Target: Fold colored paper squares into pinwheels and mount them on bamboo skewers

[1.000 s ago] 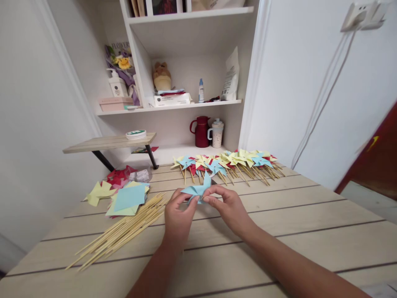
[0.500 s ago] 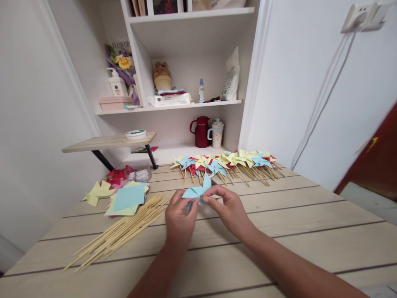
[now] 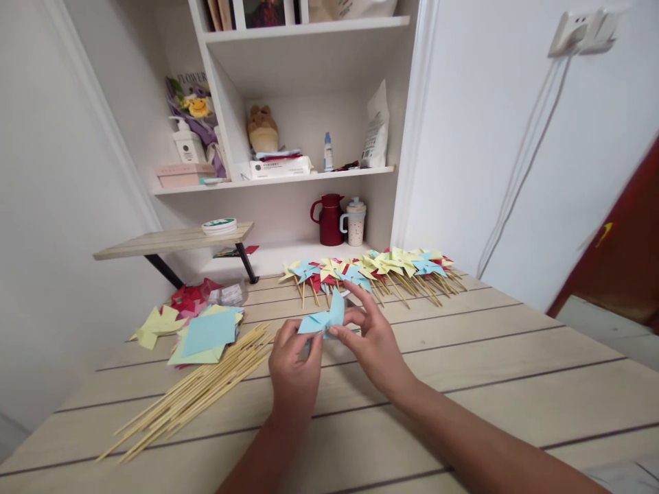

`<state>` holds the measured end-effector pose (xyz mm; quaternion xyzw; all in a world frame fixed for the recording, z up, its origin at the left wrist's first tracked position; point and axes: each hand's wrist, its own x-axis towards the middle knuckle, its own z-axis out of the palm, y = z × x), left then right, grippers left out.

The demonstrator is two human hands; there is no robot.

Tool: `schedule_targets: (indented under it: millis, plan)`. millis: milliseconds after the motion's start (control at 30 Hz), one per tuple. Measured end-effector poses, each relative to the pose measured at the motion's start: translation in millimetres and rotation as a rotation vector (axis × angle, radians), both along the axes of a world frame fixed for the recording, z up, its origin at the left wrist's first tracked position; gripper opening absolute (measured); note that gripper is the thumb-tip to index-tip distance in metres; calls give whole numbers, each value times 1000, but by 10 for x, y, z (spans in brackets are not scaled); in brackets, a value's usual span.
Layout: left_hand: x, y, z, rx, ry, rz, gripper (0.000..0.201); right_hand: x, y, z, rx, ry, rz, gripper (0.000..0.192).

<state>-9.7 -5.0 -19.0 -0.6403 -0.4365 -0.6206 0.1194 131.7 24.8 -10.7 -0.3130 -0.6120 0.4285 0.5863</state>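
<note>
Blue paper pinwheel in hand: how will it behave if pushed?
The blue paper pinwheel is probably light for its size: it looks like thin folded paper. One blade stands up, tip free, so expect slight stiffness, though a push would likely bend it. Thin edges suggest the left hand could crease it by pinching hard.

L hand point(image 3: 295, 370) w/ blue paper pinwheel point(image 3: 316, 322), R hand point(image 3: 375, 346) on it, sticks point(image 3: 198, 389) to L, pinwheel row point(image 3: 395, 262) behind

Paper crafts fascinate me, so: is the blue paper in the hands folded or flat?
Folded: in the left hand, the light-blue paper pinwheel shows one blade standing upright and another angled leftward, not one flat sheet.
</note>
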Motion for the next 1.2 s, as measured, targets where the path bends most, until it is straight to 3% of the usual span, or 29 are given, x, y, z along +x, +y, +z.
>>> schedule_targets:
  millis: [133, 300, 467, 1200]
  plan:
    - [-4, 11, -19, 0, -10, -6, 12, 21, 66, -33, -98, 65, 107, 81]
    - [-14, 23, -35, -48, -31, -23, 14, 41, 116, -28, -116, 39, 178, 38]
    - [1, 12, 6, -92, -77, -58, 10, 54, 103, -5, -50, -8, 155, 16]
    - [59, 21, 34, -253, -258, -197, 14, 38, 33, -6, 44, -119, -43, 14]
